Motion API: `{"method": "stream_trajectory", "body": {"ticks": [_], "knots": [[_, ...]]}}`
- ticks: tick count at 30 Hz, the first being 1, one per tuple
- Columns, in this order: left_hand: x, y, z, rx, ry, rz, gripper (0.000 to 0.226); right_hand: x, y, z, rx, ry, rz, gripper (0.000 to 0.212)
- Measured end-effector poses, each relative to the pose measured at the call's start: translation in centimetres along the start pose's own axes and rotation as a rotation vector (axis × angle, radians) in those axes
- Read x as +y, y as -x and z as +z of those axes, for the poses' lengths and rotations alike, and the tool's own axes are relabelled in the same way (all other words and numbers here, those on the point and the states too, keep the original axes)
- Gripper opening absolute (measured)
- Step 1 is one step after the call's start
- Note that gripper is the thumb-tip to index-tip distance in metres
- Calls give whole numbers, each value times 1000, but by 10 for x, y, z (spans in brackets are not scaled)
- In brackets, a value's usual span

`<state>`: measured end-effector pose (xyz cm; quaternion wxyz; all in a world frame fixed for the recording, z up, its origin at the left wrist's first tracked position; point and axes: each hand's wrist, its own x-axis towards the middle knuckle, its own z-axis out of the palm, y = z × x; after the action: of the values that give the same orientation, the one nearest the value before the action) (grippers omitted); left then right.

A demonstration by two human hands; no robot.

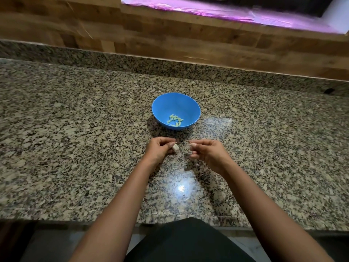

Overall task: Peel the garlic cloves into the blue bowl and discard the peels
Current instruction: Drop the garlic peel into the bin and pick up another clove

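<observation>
Several peeled cloves (175, 120) are already lying in the blue bowl (188, 105) at frame centre. Just below it, the left hand (160, 149) is pinching a garlic clove (175, 147) while the right hand (206, 151) is pinching what looks like peel; discarding remains.

Blue bowl (190, 108) upright on counter, peeled cloves (175, 120) inside
</observation>
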<state>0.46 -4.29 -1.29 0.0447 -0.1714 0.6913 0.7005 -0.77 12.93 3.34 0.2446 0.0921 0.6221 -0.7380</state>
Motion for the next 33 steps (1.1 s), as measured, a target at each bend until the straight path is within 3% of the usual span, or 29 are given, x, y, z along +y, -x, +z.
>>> {"method": "stream_trajectory", "body": {"ticks": [3,5,7,10,13,18,22,25,28,33], "knots": [[-2,6,-2,139,-402,160,19,0,0,-1,12,37,18,18],[0,15,2,177,-479,304,21,1,1,0,6,25,37,16],[2,20,7,140,-394,386,21,2,2,2,-5,15,45,14],[8,24,16,-17,-190,280,16,3,3,4,-23,13,20,10],[7,23,22,-50,-42,219,17,2,4,4,-40,51,-2,7],[7,20,28,-46,-11,224,19,2,6,2,-70,430,-44,6],[8,18,32,-100,-2,245,19,2,4,4,61,475,-157,13],[0,21,26,-65,-381,369,22,2,1,-3,132,514,-183,14],[-19,24,25,-99,-763,544,34,6,-4,-7,119,858,-184,2],[-42,23,22,-90,-1029,655,41,0,-12,-4,19,1222,-106,6]]}}
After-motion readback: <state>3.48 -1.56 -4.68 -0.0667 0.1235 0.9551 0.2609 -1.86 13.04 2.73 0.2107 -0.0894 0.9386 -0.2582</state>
